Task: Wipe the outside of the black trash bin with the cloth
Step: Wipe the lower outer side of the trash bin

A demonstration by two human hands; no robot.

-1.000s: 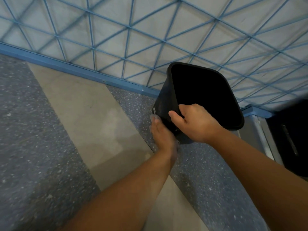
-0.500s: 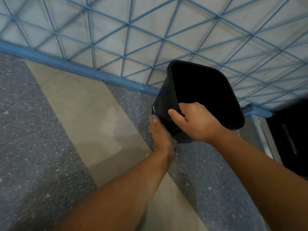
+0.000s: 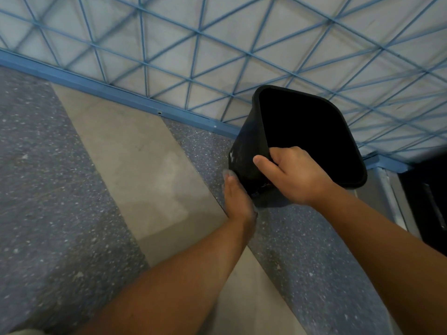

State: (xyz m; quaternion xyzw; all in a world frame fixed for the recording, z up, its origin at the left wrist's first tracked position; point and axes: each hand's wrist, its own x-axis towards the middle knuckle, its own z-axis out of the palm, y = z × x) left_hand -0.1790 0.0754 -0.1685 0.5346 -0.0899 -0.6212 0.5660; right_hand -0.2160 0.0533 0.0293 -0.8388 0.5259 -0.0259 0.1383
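- Bin: black trash bin, plastic, rounded-square mouth with a rolled rim, inside fully dark, pale smudges on the near outer wall.
- Orientation: tilted, mouth facing up toward the camera, long axis running from the rim down to the base; base hidden behind the hands.
- Place: bin sits over the speckled grey floor, just beside the blue baseboard of the blue-lattice wall.
- Right hand grip: narrow, clamped on the bin's near rim, thumb on the outer wall, fingers folded inside.
- Left hand grip: flat against the bin's lower outer wall, fingers extended; a bit of pale cloth shows at the fingertips, mostly hidden, blurred.
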